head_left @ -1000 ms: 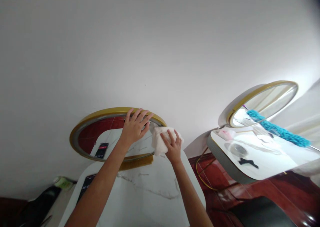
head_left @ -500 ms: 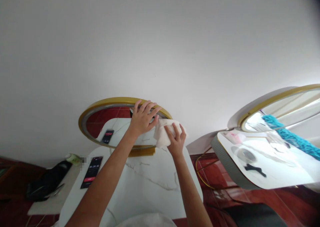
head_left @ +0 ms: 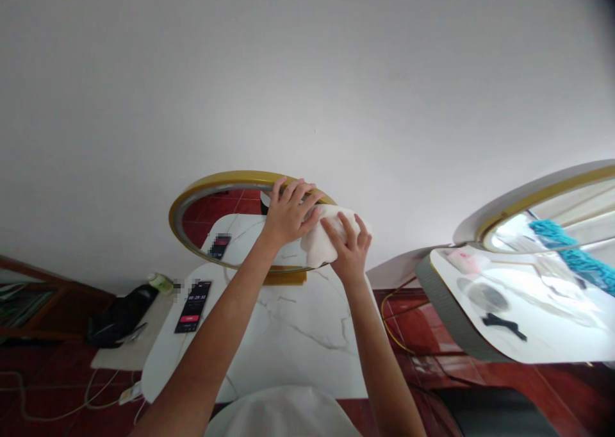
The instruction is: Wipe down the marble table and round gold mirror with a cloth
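A round mirror with a gold rim (head_left: 225,179) leans against the wall at the back of a white marble-patterned tabletop (head_left: 298,334). My left hand (head_left: 287,216) rests with spread fingers on the mirror's upper right part, the fingertips at the rim. Beside it, my right hand (head_left: 352,248) presses a bunched white cloth (head_left: 318,239) against the mirror's right edge, fingers bent over it. The cloth hides that stretch of rim and some of the glass. A gold base piece (head_left: 288,277) shows under the mirror.
A phone (head_left: 193,305) lies on the table's left side. To the right stands a second table (head_left: 519,302) with a black bow-like item (head_left: 504,326) and another gold-rimmed mirror (head_left: 533,197). A black bag (head_left: 120,315) and cables are at left; a black seat (head_left: 490,411) is at lower right.
The whole view has shifted, so mirror and table appear farther right and higher. My right hand and the cloth sit slightly higher along the mirror's right edge. My left hand keeps its place.
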